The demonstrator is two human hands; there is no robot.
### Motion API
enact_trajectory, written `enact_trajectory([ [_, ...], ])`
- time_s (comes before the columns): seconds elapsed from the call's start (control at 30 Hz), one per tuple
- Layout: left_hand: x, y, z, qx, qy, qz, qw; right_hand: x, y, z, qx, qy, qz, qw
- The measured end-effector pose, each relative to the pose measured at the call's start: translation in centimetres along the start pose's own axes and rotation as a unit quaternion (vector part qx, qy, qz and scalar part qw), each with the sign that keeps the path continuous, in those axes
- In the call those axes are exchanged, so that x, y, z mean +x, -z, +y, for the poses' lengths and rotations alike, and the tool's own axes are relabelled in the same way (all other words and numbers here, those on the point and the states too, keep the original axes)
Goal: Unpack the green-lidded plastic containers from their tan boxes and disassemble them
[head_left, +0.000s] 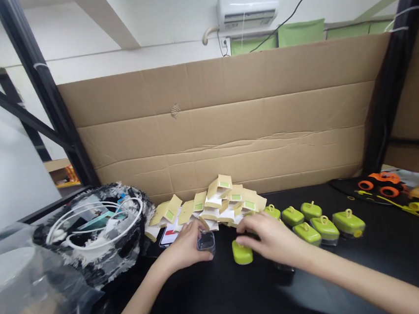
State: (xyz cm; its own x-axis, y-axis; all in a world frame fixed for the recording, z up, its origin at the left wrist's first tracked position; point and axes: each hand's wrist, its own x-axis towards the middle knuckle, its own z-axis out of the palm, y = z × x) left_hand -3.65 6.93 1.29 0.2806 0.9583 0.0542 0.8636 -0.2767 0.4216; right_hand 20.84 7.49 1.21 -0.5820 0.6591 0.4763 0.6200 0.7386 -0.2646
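My left hand [186, 245] is closed around a small clear plastic box [205, 243] with an open top, its thumb along the near side. To its right, a bright green lid [243, 253] is tilted toward me. My right hand [263, 233] has its thumb and fingertips curled at the lid's top, pinching it; the lid's loop is hidden by the fingers. Right of that hand stand several clear boxes with green loop-handled lids [323, 226]. Part of another clear box [284, 267] shows beneath my right wrist.
A heap of folded tan paper cartons [221, 202] lies behind my hands, with a phone [168, 235] partly under it. At left are a shaggy basket [115, 255] of cables and a plastic-wrapped roll [15, 294]. An orange toy truck [382, 184] sits far right. A cardboard wall [225, 126] closes the back.
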Motion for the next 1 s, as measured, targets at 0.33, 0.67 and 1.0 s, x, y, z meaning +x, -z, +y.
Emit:
enact_trajectory([
  [0.33, -0.6, -1.1, 3.0, -0.047, -0.095, 0.130, 0.986, 1.5, 1.0, 4.3, -0.124, -0.123, -0.019, 0.985],
  [0.67, -1.3, -3.3, 4.9, -0.154, -0.137, 0.095, 0.974, 0.4, 3.5, 1.8, 0.072, -0.051, 0.064, 0.994],
  [1.0, -1.7, -3.0, 6.2, -0.471, -0.138, -0.115, 0.864, -0.4, 1.9, -1.3, 0.370, 0.003, 0.038, 0.928],
])
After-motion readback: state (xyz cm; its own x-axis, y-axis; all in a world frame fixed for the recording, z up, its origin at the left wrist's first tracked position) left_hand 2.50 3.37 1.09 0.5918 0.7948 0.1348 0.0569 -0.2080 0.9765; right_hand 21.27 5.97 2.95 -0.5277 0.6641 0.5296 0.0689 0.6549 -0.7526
